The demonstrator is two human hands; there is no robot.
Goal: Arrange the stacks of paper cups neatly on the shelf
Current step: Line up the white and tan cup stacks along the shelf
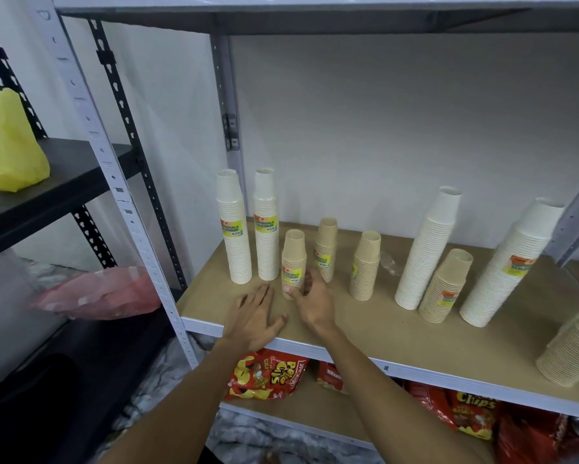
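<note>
A person stands at a metal-framed shelf [382, 333] with a brown board, both bare arms reaching in over its near edge. The left hand [258, 316] lies flat on the board just past the front rail, fingers straight and spread, holding nothing. Just to its right, the right hand [315, 301] curls its thumb and fingers around the base of a short tan cup stack [294, 259], which stands upright and has a yellow label.

At the far left of the board stands a tall white cup stack [236, 236]. A second tall white stack [266, 229] is just beside it with a narrow gap between them, and both are labelled. Behind and to the right of the gripped stack is a second tan stack [326, 246]. A third tan stack [367, 266] stands farther right, apart from the others. A crumpled clear wrapper [390, 262] lies just beyond it.

Toward the right stands a taller white stack [427, 252], with a squat tan stack [445, 286] close in front of it. Next comes a labelled white stack [509, 266]. At the right edge a tilted tan stack [573, 349] is partly cut off from view.

Red chip bags [268, 376] lie on the level below. On a black rack to the left sits a yellow plastic bag [10, 142], with a pink plastic bag [100, 293] lower down.
</note>
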